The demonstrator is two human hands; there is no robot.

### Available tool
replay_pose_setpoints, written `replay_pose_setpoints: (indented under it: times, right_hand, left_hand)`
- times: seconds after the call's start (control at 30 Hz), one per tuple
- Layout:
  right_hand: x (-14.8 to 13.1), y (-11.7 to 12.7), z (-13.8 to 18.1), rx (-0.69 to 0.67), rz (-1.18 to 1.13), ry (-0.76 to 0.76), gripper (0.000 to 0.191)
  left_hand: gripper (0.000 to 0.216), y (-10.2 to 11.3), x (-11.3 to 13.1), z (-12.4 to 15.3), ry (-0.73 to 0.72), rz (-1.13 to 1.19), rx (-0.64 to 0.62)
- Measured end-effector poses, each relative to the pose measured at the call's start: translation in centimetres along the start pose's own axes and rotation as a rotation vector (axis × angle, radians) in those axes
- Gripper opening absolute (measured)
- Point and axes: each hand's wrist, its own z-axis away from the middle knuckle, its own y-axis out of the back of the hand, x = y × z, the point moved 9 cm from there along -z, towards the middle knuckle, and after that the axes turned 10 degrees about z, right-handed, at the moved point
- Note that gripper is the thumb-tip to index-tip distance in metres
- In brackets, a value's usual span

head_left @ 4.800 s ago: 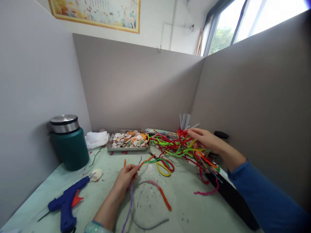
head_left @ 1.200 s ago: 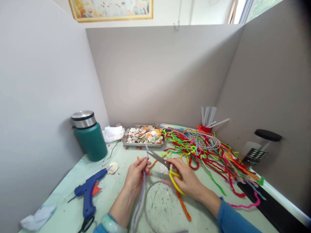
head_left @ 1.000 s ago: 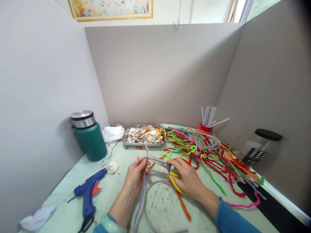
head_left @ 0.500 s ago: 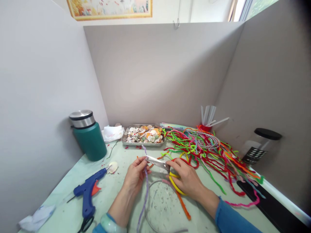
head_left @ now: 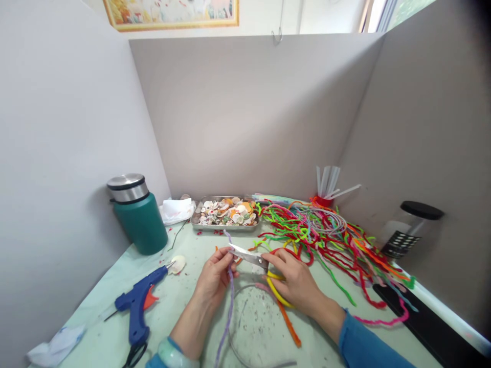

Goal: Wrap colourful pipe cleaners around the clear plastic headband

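My left hand (head_left: 214,276) pinches a purple pipe cleaner (head_left: 230,307) near its upper end; the rest hangs down toward the table's front edge. Yellow-handled scissors (head_left: 251,256) are in my right hand (head_left: 297,281), fingers in the loops. Their blades point left and meet the pipe cleaner just at my left fingertips; whether they are fully closed is hard to see. Below the hands lies a thin grey hoop (head_left: 232,327), with a pink piece wrapped at its top. An orange pipe cleaner (head_left: 289,327) lies beside the hoop, under the scissors.
Left are a blue glue gun (head_left: 138,301), its tip by a white shell (head_left: 177,265), and a green flask (head_left: 141,225). A metal tray (head_left: 199,226) of shells and buttons stands behind. Tangled pipe cleaners (head_left: 307,225), a jar (head_left: 406,230) and glue sticks (head_left: 328,179) are right.
Both hands, the scissors and the purple pipe cleaner stay almost where they were. The whole view has shifted very slightly.
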Motion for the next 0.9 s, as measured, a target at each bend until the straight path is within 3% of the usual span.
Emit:
replay_pose_setpoints:
  times: [0.63,0.9]
  right_hand:
    - [-0.21,0.00,0.15,0.020,0.048,0.037,0.038]
    - [-0.17,-0.61,0.39,-0.032,0.005,0.032,0.038]
  left_hand:
    - [0.027,0.16,0.67,0.17,-0.073,-0.135,0.069]
    - [0.026,0.36,0.77,0.17,-0.099,-0.153,0.063]
